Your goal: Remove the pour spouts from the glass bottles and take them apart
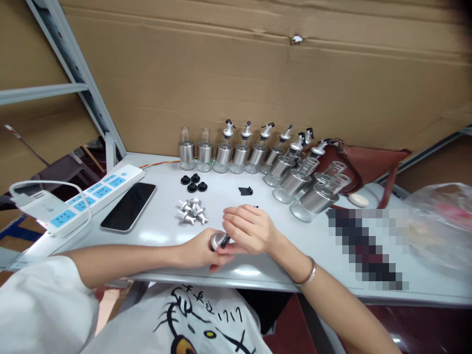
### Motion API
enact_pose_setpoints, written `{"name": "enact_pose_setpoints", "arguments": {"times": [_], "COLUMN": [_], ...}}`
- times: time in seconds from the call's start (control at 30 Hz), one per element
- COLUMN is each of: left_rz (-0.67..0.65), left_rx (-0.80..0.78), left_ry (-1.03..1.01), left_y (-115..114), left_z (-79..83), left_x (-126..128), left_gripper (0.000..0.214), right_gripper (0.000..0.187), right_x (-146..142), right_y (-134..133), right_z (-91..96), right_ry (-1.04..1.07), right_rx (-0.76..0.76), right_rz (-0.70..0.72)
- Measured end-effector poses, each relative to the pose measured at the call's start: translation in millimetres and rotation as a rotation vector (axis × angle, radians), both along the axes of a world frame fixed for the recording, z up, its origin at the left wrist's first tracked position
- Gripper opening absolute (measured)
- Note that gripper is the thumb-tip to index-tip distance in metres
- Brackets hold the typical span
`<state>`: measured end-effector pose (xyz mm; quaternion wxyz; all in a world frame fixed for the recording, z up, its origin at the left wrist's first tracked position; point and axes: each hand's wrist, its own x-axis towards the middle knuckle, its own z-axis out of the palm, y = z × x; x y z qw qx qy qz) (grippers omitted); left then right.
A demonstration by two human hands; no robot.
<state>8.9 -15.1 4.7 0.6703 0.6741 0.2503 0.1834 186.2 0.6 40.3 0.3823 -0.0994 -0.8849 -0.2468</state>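
Between both hands [201,250] [249,231], silver pourer [217,241], unreadable shirt lettering [209,309]

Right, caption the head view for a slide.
Both hands hold a silver-and-black part before steel-banded glass bottles.

The pale, glossy surface [158,219] carries a white power strip [96,195] on the left, with a dark phone [129,207] just beside it. Black stoppers [192,187], silver spout pieces [199,211] and thin black sticks [245,191] lie mid-surface. Metal-sleeved glass bottles [241,156] line the back, curving forward at right, near a brown bag [376,164], a white oval piece [358,200] and a clear plastic bag [440,231].
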Motion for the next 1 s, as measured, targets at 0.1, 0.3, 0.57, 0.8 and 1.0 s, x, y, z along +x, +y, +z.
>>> {"name": "enact_pose_setpoints", "arguments": {"times": [0.1, 0.3, 0.57, 0.8, 1.0], "left_rz": [-0.018, 0.009, -0.008, -0.018, 0.042], "left_rx": [0.023, 0.063, -0.001, 0.055, 0.103], "left_ry": [-0.003, 0.034, -0.155, -0.035, 0.043], "left_y": [-0.4, -1.0, -0.7, -2.9, -5.4], "left_z": [2.9, 3.3, 2.8, 2.6, 4.5], "left_x": [0.9, 1.2, 0.2, -2.3, -0.1], "left_gripper": [0.02, 0.028, 0.035, 0.031, 0.027], "right_gripper": [0.031, 0.051, 0.056, 0.057, 0.064], "right_x": [-2.0, -6.1, -9.7, -7.5, -10.6], "right_y": [-0.8, -2.5, -6.2, -5.3, -5.3], "right_z": [0.6, 3.6, 1.4, 4.0, 0.5], "right_ry": [0.02, -0.019, -0.008, -0.001, 0.015], "right_rx": [-0.029, 0.001, -0.006, -0.002, 0.037], "right_rz": [-0.012, -0.105, -0.099, -0.107, -0.171]}}
